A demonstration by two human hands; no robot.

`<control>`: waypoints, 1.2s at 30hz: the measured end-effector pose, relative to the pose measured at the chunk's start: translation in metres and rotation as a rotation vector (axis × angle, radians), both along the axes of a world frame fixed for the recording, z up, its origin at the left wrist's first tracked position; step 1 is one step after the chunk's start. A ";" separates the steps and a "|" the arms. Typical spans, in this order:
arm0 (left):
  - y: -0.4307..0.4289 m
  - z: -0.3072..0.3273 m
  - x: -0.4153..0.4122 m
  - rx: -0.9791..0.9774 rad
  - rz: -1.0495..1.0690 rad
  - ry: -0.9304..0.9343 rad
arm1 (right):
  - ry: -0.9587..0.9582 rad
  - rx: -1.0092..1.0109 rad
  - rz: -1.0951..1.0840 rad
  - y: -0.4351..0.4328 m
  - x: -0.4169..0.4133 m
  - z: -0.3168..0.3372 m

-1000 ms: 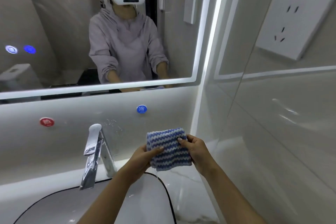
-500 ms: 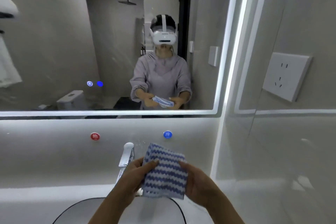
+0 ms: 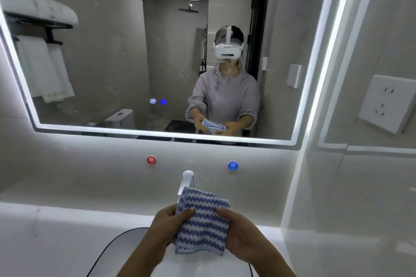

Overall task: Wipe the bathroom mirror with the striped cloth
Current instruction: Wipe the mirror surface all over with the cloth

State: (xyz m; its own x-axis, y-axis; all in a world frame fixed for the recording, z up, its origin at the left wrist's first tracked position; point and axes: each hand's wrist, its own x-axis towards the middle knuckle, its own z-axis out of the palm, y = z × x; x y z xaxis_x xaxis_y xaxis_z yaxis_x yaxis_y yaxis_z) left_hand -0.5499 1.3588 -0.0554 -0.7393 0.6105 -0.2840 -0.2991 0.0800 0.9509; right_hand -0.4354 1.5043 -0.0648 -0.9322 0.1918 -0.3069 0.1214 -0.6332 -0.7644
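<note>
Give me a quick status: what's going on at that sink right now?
Both hands, left and right, gripping striped cloth above basin. Mirror not yet touched. Faucet just behind cloth; nothing blocking the glass.

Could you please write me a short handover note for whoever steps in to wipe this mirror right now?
Left hand: gripping the left edge of the striped cloth.
Right hand: gripping its right edge.
The cloth is folded and held over the sink, just in front of the tap, well below the mirror.
Done: cloth picked up and in hand.
Left: raise the cloth to the glass and wipe it; no contact with the mirror yet.
</note>
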 end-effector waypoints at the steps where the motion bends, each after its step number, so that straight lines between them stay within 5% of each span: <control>1: -0.013 0.001 -0.006 -0.001 -0.006 0.018 | 0.009 -0.007 0.002 -0.014 -0.007 0.002; 24: -0.234 0.019 -0.135 -0.039 -0.131 0.098 | 0.087 -0.017 -0.107 -0.254 -0.117 0.019; 36: -0.256 0.026 -0.137 0.001 -0.067 0.087 | 0.009 0.136 -0.127 -0.266 -0.122 0.040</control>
